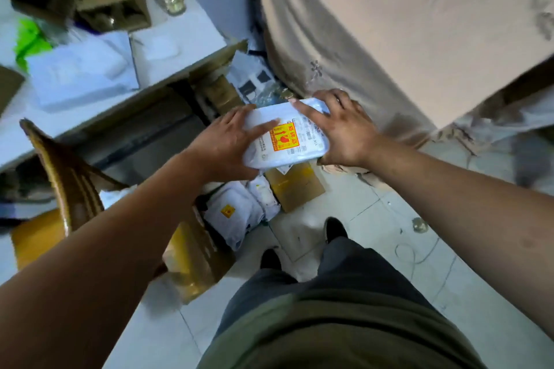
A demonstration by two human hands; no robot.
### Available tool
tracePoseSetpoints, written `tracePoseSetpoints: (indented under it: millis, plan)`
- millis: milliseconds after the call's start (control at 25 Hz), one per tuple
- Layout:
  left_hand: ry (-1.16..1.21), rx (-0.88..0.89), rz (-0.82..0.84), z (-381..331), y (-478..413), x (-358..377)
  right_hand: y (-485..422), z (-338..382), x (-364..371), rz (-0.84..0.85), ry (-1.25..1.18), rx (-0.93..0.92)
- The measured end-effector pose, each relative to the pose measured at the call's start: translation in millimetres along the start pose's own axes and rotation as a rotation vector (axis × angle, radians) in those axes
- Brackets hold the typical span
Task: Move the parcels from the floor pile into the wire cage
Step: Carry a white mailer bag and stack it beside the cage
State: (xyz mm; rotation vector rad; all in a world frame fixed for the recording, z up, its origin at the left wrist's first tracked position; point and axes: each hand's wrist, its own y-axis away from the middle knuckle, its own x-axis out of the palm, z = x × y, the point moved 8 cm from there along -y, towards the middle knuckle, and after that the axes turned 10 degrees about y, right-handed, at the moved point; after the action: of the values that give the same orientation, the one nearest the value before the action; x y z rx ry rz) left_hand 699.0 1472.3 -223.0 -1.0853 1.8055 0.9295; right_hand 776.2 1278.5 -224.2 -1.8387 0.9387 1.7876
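I hold a white plastic-wrapped parcel (287,135) with an orange and yellow fragile sticker in both hands, above the floor pile. My left hand (230,144) grips its left end, thumb on top. My right hand (341,129) grips its right end, with fingers curled over the far edge. Below it lies the floor pile: several white mailer bags (239,213) and a small brown cardboard box (296,189). No wire cage is in view.
A white table (168,39) with cardboard boxes and white packets stands at the left. A wooden chair back (60,165) and an open brown carton (198,255) are at lower left. A beige cloth-covered surface (404,24) fills the right. My feet stand on pale floor tiles.
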Motion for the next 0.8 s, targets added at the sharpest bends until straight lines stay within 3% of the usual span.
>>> tracePoseSetpoints:
  millis: [160, 360, 800]
  plan:
    - [-0.07, 0.286, 0.02, -71.7, -24.2, -31.3, 85.1, -28.7, -23.6, -0.065, -0.053, 0.21]
    - [-0.182, 0.557, 0.186, -189.5, -82.6, -19.7, 216.8, -81.2, -26.0, -0.067, -0.071, 0.546]
    - [-0.219, 1.291, 0.448, -587.9, -126.3, 139.9, 621.0, -140.2, 30.2, 0.12, -0.215, 1.238]
